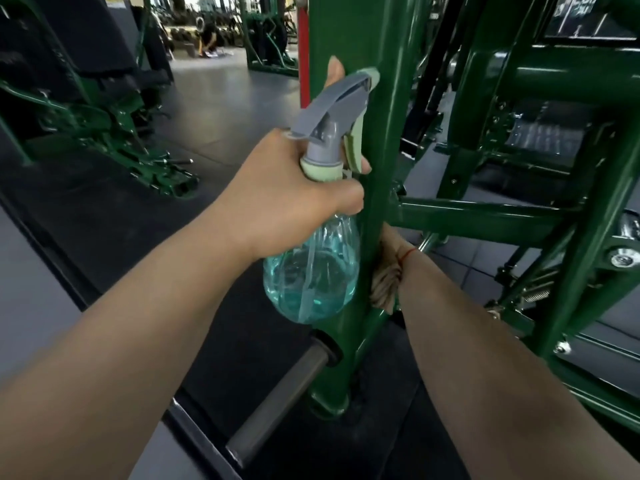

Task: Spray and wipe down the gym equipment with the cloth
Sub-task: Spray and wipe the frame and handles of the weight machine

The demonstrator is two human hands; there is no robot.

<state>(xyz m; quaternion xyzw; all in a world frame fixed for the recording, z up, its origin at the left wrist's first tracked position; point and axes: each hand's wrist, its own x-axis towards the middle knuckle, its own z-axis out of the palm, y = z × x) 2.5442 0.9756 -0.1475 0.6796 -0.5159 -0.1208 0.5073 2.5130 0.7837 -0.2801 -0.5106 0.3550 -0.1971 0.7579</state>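
- Spray bottle [311, 271]: clear with blue liquid in its round belly, a grey head and a pale green trigger. It is upright, just beside the left face of the green post [349, 36], with its nozzle against that post.
- Left hand [294, 195]: fingers curled round the bottle's neck, one finger lying on the trigger.
- The green post stands upright in the middle, between the two arms, and blocks most of the right hand from sight.
- Right hand [391, 239]: it reaches behind the post from the right. Only its heel and the wrist with a red string show, so I cannot tell how its fingers lie.
- Cloth [384, 289]: beige and bunched, pressed to the post's right side and touching the right wrist. Whether the fingers hold it is hidden.
- A fingertip shows above the spray head at the post's left edge; which hand it belongs to is unclear.
- Grey bar [277, 400]: it sticks out from the foot of the post toward the lower left, below the bottle.
- Green crossbar [478, 216]: it runs right from the post into more green frame, which carries a spring [535, 294].
- Floor [225, 109]: dark mats. Another green machine [114, 133] stands at the far left, and a red pole [304, 46] stands behind the post.
- A person [207, 36] crouches far back.
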